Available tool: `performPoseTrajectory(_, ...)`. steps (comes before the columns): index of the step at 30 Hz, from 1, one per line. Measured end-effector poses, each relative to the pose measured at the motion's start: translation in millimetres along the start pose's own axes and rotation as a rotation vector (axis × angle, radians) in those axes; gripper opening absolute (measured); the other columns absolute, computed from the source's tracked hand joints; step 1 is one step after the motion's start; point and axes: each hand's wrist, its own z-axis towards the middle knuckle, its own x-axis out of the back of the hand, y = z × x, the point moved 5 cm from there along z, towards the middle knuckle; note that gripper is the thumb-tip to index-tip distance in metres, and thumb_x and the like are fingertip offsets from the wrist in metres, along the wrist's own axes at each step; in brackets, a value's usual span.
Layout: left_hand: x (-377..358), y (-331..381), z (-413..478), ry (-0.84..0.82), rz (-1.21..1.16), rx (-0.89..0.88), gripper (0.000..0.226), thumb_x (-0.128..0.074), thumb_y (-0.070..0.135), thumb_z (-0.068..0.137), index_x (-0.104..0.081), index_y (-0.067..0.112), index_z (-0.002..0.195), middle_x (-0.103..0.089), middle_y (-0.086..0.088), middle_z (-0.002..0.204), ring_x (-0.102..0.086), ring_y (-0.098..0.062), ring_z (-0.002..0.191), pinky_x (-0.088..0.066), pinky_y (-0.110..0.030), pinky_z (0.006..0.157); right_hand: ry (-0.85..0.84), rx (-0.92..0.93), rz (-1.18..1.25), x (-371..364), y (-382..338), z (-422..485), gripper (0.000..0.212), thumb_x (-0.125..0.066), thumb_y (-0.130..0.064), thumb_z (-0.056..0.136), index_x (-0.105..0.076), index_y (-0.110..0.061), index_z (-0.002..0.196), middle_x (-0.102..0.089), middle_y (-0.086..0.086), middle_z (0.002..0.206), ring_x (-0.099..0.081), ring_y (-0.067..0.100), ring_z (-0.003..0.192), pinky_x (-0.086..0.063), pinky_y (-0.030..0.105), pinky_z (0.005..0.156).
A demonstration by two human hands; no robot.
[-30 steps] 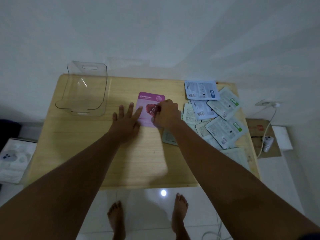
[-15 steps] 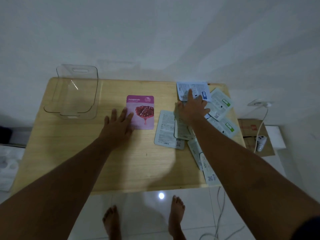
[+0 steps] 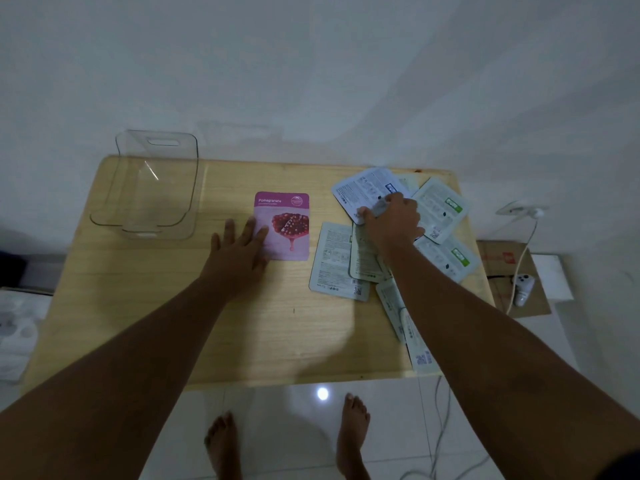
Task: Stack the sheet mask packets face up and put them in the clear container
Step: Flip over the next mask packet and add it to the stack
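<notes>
A purple pomegranate sheet mask packet lies face up in the middle of the wooden table. My left hand rests flat, fingers spread, on its lower left corner. At the right, several packets lie face down in a loose pile. My right hand grips the near edge of a white packet with a blue label at the far side of the pile, lifting it off the table. The clear container stands empty at the table's far left.
A white wall runs behind the table. On the floor to the right lie a cardboard piece, a white cable and a small white device. A white object sits on the floor at left. My bare feet stand below the table's near edge.
My right hand left the pomegranate packet, reached right across the pile and took hold of the blue-label packet, which now tilts up. My left hand stays on the purple packet.
</notes>
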Motion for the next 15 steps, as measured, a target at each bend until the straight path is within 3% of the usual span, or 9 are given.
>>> performPoseTrajectory(3,-0.6,-0.8,0.2,0.002,-0.006,-0.008,0.067,-0.038,0.047,0.097,-0.011,0.024,0.154,-0.001,-0.009,0.164,0.003,-0.048,0.146,-0.009,-0.064,0.114,0.028,-0.079,0.273,-0.4,-1.6,6.4,0.060,-0.081,-0.029,0.081,-0.050,-0.016,0.130,-0.043,0.012,0.137,-0.058,0.031,0.115,-0.051,0.044,0.097)
performPoseTrajectory(5,-1.1,-0.9,0.2,0.004,-0.005,-0.008,0.066,-0.037,0.047,0.097,-0.011,0.024,0.154,-0.001,-0.009,0.164,0.003,-0.048,0.146,-0.009,-0.065,0.114,0.057,-0.100,0.400,0.7,-4.4,11.5,0.061,-0.081,-0.012,0.081,-0.049,-0.013,0.132,-0.040,0.014,0.138,-0.058,0.024,0.103,-0.049,0.027,0.089)
performPoseTrajectory(7,-0.8,-1.1,0.5,0.007,-0.012,-0.002,0.066,-0.037,0.047,0.097,-0.011,0.025,0.154,0.000,-0.008,0.164,0.003,-0.048,0.147,-0.008,-0.064,0.115,0.069,-0.165,0.487,-1.2,-4.0,17.0,0.065,-0.080,-0.002,0.078,-0.048,-0.012,0.134,-0.041,0.015,0.137,-0.050,0.017,0.096,-0.047,0.022,0.083)
performPoseTrajectory(12,-1.0,-2.1,1.1,0.010,-0.021,-0.007,0.067,-0.038,0.047,0.097,-0.011,0.025,0.154,-0.001,-0.008,0.164,0.003,-0.048,0.147,-0.008,-0.064,0.114,0.076,-0.398,0.945,-6.2,0.8,15.2,0.070,-0.078,0.007,0.072,-0.046,-0.011,0.132,-0.059,0.010,0.125,-0.063,0.020,0.099,-0.062,0.035,0.082)
performPoseTrajectory(15,-1.3,-1.7,1.0,0.003,-0.012,-0.011,0.067,-0.037,0.047,0.097,-0.012,0.024,0.154,-0.001,-0.009,0.164,0.002,-0.049,0.146,-0.009,-0.065,0.114,0.064,-0.444,1.110,-0.6,-3.3,8.9,0.070,-0.078,-0.003,0.079,-0.043,-0.010,0.139,-0.056,0.009,0.118,-0.060,0.017,0.092,-0.056,0.018,0.056)
